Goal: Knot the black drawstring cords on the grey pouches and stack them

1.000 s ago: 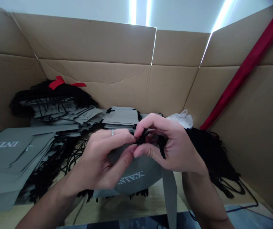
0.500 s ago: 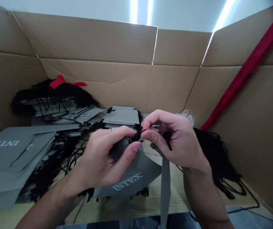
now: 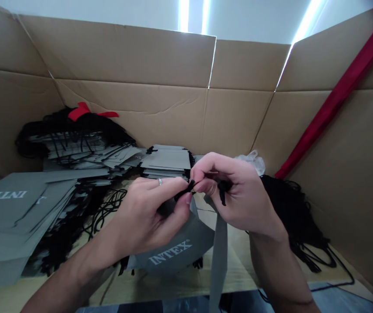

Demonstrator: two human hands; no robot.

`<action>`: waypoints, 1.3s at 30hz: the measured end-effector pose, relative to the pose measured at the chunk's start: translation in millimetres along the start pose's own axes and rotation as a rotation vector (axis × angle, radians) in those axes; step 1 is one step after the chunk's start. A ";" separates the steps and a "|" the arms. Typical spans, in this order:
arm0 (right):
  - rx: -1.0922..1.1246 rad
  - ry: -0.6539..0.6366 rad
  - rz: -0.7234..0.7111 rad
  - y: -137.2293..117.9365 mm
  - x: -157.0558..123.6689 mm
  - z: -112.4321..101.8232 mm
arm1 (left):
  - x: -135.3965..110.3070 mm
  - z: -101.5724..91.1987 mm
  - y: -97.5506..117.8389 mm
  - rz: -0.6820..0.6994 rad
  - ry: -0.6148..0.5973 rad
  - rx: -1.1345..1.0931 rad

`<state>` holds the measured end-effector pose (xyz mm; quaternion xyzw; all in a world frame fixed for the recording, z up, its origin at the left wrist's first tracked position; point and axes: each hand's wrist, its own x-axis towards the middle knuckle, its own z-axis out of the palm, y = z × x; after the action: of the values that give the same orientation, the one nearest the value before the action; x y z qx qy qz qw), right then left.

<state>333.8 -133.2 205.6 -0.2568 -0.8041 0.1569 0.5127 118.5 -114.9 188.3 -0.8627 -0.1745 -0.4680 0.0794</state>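
Note:
Fingertip to fingertip, both my hands work on a black cord [image 3: 183, 190] above the table. My left hand [image 3: 155, 213] pinches the cord between thumb and forefinger. My right hand [image 3: 235, 191] is closed, its thumb and forefinger gripping the cord's end, while more black cord hangs from its curled fingers. Under my hands a grey sheet printed INTEX [image 3: 173, 252] bends downward. A narrow grey strip [image 3: 219, 261] hangs below my right hand past the table edge. Where the cord joins the grey sheet is hidden by my fingers.
Grey printed pieces [image 3: 3, 217] with black cords are stacked at the left. Behind them lies another pile [image 3: 75, 148] with red strips on top. A small grey stack [image 3: 166, 158] stands at the back. Black cords [image 3: 294, 213] lie at the right. Cardboard walls [image 3: 134, 100] enclose the table.
The cord end between my fingertips now points up more clearly. My left hand has turned slightly, and the grey sheet and strip have shifted a little left.

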 end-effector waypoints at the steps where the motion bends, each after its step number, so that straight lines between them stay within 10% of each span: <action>1: -0.002 -0.002 0.001 0.3 -0.1 -0.2 | 0.1 -0.7 0.0 -0.002 -0.001 -0.008; 28: 0.301 -0.145 -0.015 8.7 1.7 -1.4 | 0.2 -9.2 -4.9 -0.117 -0.168 -0.422; 39: 0.759 -0.182 0.024 17.2 5.0 9.1 | 3.1 -12.2 1.2 -0.111 -0.218 -0.661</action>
<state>328.2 -116.2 196.5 -0.0431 -0.7280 0.4714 0.4960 111.0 -118.9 197.6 -0.8759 -0.0678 -0.4080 -0.2487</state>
